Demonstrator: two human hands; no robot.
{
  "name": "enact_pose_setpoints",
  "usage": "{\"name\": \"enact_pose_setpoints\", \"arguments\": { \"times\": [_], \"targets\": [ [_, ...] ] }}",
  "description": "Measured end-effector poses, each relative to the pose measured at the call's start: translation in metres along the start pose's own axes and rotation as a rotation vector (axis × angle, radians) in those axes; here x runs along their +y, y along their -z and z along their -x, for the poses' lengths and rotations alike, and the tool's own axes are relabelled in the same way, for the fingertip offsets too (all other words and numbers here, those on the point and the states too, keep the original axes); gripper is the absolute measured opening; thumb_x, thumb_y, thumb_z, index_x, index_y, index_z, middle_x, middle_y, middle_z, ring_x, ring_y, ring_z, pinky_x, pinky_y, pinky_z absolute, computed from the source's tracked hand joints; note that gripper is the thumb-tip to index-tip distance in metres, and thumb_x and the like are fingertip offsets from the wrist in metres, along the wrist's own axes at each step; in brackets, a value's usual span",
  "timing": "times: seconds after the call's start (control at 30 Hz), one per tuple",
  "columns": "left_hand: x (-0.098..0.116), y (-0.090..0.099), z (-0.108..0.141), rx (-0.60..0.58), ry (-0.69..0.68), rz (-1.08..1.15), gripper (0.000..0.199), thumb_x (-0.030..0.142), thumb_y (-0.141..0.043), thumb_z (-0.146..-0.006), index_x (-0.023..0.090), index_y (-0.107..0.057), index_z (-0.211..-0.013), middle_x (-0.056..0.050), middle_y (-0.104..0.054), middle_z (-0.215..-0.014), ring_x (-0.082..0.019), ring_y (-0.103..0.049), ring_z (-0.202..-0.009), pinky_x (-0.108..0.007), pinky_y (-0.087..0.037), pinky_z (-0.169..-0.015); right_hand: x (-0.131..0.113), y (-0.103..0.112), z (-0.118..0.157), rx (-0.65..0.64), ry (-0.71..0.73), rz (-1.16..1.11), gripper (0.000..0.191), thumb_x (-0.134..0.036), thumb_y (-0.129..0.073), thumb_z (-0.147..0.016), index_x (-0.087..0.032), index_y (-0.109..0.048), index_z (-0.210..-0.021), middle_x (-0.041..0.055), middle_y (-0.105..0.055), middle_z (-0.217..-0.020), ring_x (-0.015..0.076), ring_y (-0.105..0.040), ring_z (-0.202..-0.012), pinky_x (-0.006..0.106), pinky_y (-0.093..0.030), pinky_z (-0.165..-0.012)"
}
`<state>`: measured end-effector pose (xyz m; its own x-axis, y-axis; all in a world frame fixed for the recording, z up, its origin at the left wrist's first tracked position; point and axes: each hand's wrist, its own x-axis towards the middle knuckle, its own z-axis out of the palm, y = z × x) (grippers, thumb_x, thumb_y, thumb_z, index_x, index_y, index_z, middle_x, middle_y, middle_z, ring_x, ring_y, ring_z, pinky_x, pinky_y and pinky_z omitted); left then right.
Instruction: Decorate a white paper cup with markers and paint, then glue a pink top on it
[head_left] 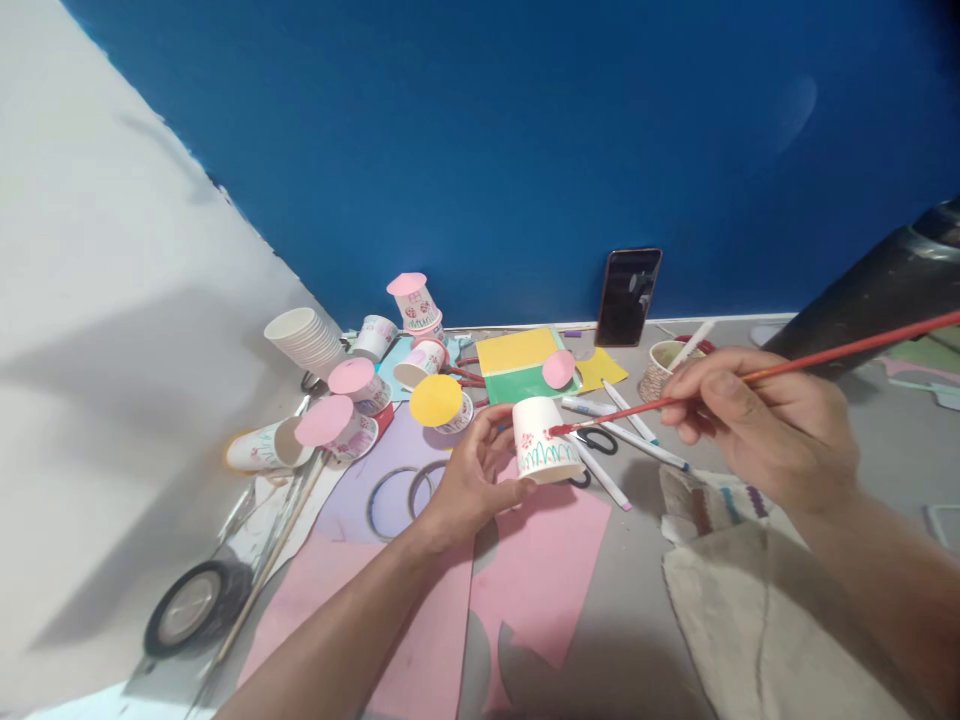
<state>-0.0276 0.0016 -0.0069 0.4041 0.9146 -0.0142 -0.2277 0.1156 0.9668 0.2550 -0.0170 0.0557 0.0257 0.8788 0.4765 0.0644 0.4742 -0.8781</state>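
My left hand (480, 475) grips a white paper cup (536, 420) from its left side, with the cup upside down and a little tilted. Green grass-like strokes run along its lower rim, and small red flower marks sit above them. In my right hand (765, 420) is a long red paintbrush (630, 410), pinched between thumb and fingers. Its red tip meets, or nearly meets, the cup's side. Beneath the cup lie several white marker pens (637, 435) and black-handled scissors (598, 440), partly hidden.
Decorated cups with pink paper discs (326, 420) and a yellow disc (436, 400) stand at left, near a cup stack (300, 335). A phone (628, 297) leans on the blue wall. Pink paper (551, 560), tape (187, 605) and a stained cloth (720, 610) lie nearer.
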Motion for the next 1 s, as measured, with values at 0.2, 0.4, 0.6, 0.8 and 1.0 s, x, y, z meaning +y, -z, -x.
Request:
{"name": "enact_pose_setpoints", "arguments": {
  "times": [0.2,0.4,0.6,0.8,1.0],
  "targets": [
    [0.0014,-0.0018,-0.0005,0.009,0.016,0.035,0.074,0.021,-0.096,-0.067,0.027,-0.057,-0.130,-0.012,-0.061,-0.145,-0.037,-0.053,-0.148,-0.054,-0.040,-0.123,-0.0015,0.0007,-0.0004,0.007,0.002,-0.005,0.025,-0.042,-0.071,-0.101,-0.022,-0.081,-0.089,0.0053,-0.075,-0.074,0.0152,-0.068,-0.060,0.025,-0.054,-0.049],
    [0.0012,-0.0012,-0.0007,-0.002,0.019,0.054,0.076,0.018,-0.096,-0.065,0.027,-0.057,-0.129,-0.012,-0.060,-0.146,-0.037,-0.051,-0.149,-0.053,-0.042,-0.122,-0.0001,0.0018,-0.0003,0.033,-0.001,0.018,0.025,-0.042,-0.070,-0.102,-0.024,-0.081,-0.090,0.0043,-0.076,-0.077,0.0143,-0.070,-0.065,0.024,-0.053,-0.051],
    [-0.0020,0.0013,-0.0006,-0.002,0.015,0.028,0.077,0.019,-0.096,-0.067,0.027,-0.057,-0.132,-0.012,-0.059,-0.148,-0.037,-0.051,-0.148,-0.052,-0.041,-0.124,0.0012,0.0014,0.0011,0.025,0.004,0.018,0.024,-0.040,-0.068,-0.104,-0.023,-0.080,-0.091,0.0047,-0.076,-0.077,0.0147,-0.070,-0.064,0.025,-0.052,-0.051],
    [-0.0002,-0.0007,-0.0009,-0.041,-0.003,0.016,0.075,0.018,-0.095,-0.069,0.027,-0.057,-0.133,-0.012,-0.060,-0.147,-0.036,-0.052,-0.147,-0.051,-0.041,-0.123,0.0001,-0.0002,-0.0005,0.006,-0.001,0.001,0.025,-0.042,-0.069,-0.103,-0.024,-0.080,-0.090,0.0039,-0.076,-0.075,0.0133,-0.068,-0.061,0.024,-0.051,-0.051],
    [0.0023,-0.0017,-0.0008,-0.046,-0.012,-0.019,0.073,0.018,-0.094,-0.070,0.027,-0.058,-0.133,-0.011,-0.059,-0.147,-0.035,-0.054,-0.145,-0.050,-0.042,-0.123,-0.0008,-0.0024,0.0000,0.006,-0.003,0.001,0.025,-0.042,-0.069,-0.103,-0.023,-0.080,-0.090,0.0041,-0.076,-0.076,0.0136,-0.068,-0.060,0.024,-0.054,-0.051]
  ]
}}
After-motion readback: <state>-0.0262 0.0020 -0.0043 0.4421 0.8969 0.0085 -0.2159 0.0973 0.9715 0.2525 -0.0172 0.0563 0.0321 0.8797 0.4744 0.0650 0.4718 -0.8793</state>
